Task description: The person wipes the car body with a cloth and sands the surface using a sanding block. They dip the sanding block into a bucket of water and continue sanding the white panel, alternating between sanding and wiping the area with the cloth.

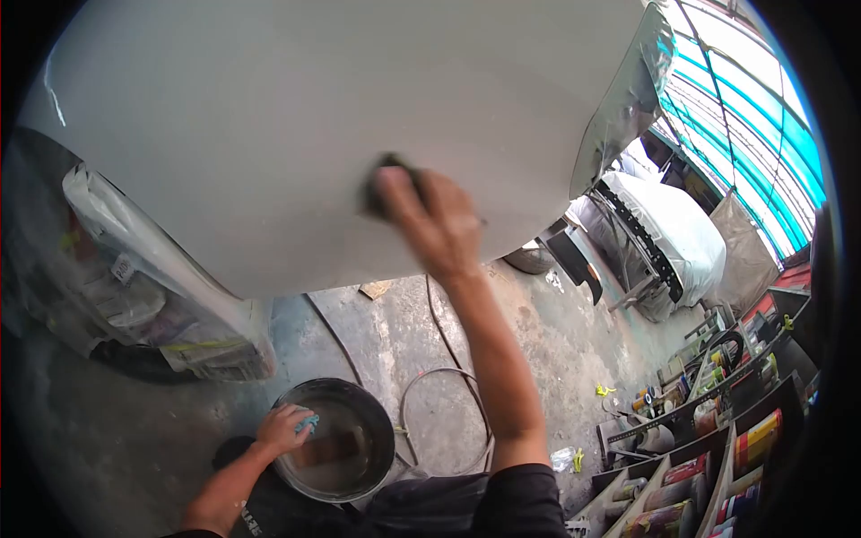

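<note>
My right hand [439, 224] is blurred by motion and presses a dark sanding block [381, 188] on a broad grey car body panel [269, 117]. Its fingers are closed over the block, whose exact shape is smeared. Lower down, my left hand [285, 429] is at the left rim of a black bucket [384, 412]. A crumpled light-blue cloth [308, 421] is gripped in its fingers. Murky water [336, 448] lies in the bucket, with a brownish patch showing in it.
Plastic-wrapped bodywork [170, 278] stands at left. Hoses [435, 314] snake over the concrete floor [565, 345]. A shelf rack with several paint cans [758, 439] is at lower right; behind it stands a car part covered in white plastic [682, 233].
</note>
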